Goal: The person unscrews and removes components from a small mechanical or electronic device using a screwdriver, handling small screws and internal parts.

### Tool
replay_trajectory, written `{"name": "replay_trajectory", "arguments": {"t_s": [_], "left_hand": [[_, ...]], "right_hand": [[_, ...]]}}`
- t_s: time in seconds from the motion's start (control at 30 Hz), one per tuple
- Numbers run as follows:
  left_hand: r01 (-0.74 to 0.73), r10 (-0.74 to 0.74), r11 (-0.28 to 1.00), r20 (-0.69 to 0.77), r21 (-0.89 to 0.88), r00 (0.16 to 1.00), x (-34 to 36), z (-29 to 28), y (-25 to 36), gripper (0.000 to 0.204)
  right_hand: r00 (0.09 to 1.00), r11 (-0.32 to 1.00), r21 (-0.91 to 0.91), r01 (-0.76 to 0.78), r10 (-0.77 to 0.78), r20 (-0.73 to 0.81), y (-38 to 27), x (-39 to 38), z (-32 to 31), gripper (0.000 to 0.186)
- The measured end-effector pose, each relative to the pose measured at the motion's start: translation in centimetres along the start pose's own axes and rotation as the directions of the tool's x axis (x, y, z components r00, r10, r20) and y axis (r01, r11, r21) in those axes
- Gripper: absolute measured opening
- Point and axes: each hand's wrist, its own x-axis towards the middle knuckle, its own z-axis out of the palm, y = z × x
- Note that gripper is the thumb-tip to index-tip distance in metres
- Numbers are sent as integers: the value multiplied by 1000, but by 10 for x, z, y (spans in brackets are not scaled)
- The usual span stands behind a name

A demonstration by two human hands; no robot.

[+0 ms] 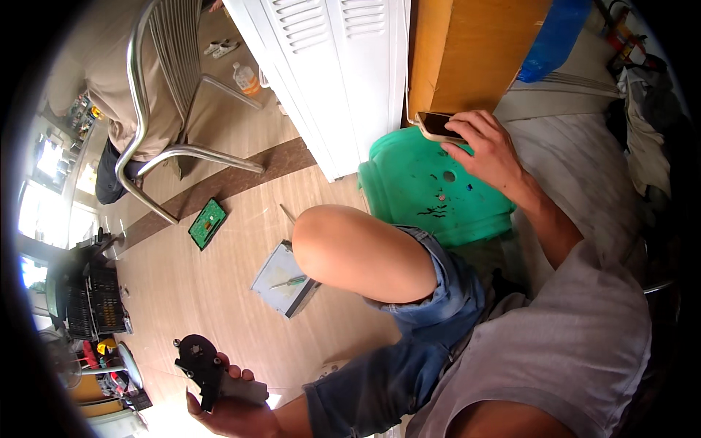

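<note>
The green plastic stool (431, 193) stands beside the person's raised bare knee (350, 252), and the rest is placed from it. At the stool's far edge the right hand (488, 150) is closed around a dark phone (437, 125), its fingers (456, 152) curled over the phone's long side and the thumb side hidden beneath; the phone is held just above the stool's rim, against the foot of the orange-brown wooden cabinet (475, 51). Small dark marks and a tiny screw-like bit lie on the stool's seat. Left of the cabinet rises a white louvred locker (328, 66).

Well away from the stool, at the lower left edge of the view, the left hand (230, 405) grips a black fan-like part (198, 363) with a round housing and a grey body, fingers wrapped tightly about its lower end, held above the wooden floor (182, 292).

Between the stool and that hand, just past the knee, a flat grey metal drive (281, 281) lies on the floor with a screwdriver (290, 282) resting on it. Farther left lies a green circuit board (207, 223), and beyond it stands a metal-framed chair (171, 87) in which another person sits. A black keyboard-like unit (95, 292) lies at the far left
</note>
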Motion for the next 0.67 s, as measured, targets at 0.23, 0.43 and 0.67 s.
{"name": "replay_trajectory", "arguments": {"t_s": [0.23, 0.43, 0.67], "left_hand": [[53, -52, 998, 50, -20, 997, 12, -6, -8, 60], [263, -84, 914, 490, -309, 868, 34, -17, -15, 50], [206, -204, 979, 80, -8, 976, 39, -1, -22, 60]], "right_hand": [[773, 671, 413, -615, 617, 149, -8, -36, 10, 26], [356, -615, 641, -459, 534, 767, -34, -46, 20, 44], [310, -756, 654, -22, 617, 724, -37, -24, 40, 70]]}}
